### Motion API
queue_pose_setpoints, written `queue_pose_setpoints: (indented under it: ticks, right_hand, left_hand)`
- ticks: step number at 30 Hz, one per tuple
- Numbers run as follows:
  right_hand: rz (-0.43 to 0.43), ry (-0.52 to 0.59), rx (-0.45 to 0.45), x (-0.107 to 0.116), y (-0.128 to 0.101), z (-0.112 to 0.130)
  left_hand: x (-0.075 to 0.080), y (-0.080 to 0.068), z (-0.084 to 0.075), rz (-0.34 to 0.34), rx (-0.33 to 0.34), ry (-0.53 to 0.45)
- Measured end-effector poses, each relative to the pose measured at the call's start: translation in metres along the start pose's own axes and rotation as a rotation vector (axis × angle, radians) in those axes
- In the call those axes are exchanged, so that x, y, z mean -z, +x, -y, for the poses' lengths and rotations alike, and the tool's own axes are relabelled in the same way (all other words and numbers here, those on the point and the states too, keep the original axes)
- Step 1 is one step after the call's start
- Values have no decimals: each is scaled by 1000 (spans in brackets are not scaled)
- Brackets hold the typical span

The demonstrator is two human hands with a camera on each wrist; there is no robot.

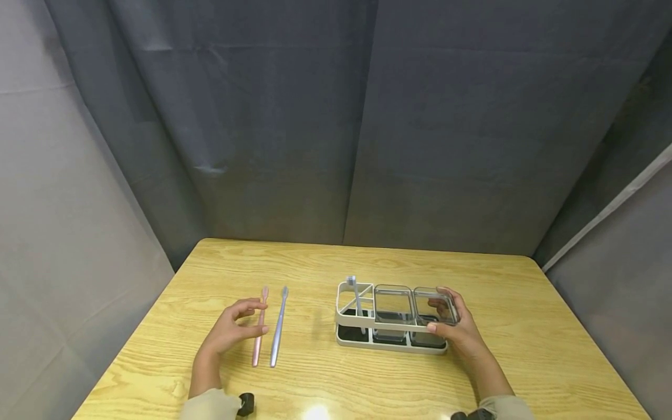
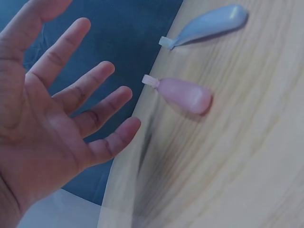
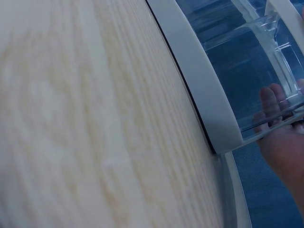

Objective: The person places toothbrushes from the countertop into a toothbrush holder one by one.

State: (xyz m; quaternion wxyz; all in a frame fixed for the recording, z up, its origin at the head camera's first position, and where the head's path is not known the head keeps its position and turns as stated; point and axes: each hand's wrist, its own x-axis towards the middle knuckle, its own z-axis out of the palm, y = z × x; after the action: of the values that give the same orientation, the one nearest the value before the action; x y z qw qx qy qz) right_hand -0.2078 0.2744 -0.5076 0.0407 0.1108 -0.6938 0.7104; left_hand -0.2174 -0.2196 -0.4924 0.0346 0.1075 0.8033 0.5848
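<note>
The pink toothbrush (image 1: pixel 259 328) lies flat on the worktop (image 1: pixel 525 350), left of centre, bristle end pointing away from me. Just beside it on its right lies a grey-blue toothbrush (image 1: pixel 279 328), roughly parallel, the two close but not touching.

My left hand (image 1: pixel 231 329) is at the pink toothbrush, fingers loosely spread and slightly bent, fingertips reaching its handle; from the head view I cannot tell whether they touch it. In the left wrist view the palm is open with all fingers fanned apart, holding nothing, and the heads of both brushes show beyond the fingertips.

To the right stands a white holder (image 1: pixel 357 338) with a row of compartments. The leftmost one carries an upright grey toothbrush (image 1: pixel 355 294). The next two carry clear cups (image 1: pixel 392 306). My right hand (image 1: pixel 454 326) grips the rightmost clear cup (image 1: pixel 434 309) at the holder's right end, fingers curled over its far rim and thumb on the near side. The right wrist view shows fingertips through the clear wall.

Grey curtains (image 1: pixel 336 128) hang behind and to both sides of the worktop.
</note>
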Motion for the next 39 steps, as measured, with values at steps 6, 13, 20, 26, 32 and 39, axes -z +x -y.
queue_pose_setpoints:
  ticks: [6,13,20,26,32,39]
  right_hand:
    - [-7,-4,3,0,0,1]
    - [-10,-2,1,-1,1,1]
    - [-8,2,7,0,1,-1]
    - [-11,-11,14,0,1,-2]
    - [-11,-15,14,-1,0,0]
    - [-12,-5,9,0,-1,0]
  left_hand:
    - [2,1,6,9,79,-18]
    - [3,1,11,4,135,-32]
    - [5,1,13,8,179,12]
    - [7,3,18,30,219,-8]
    - [9,5,22,62,240,-35]
    - [10,11,26,90,248,-32]
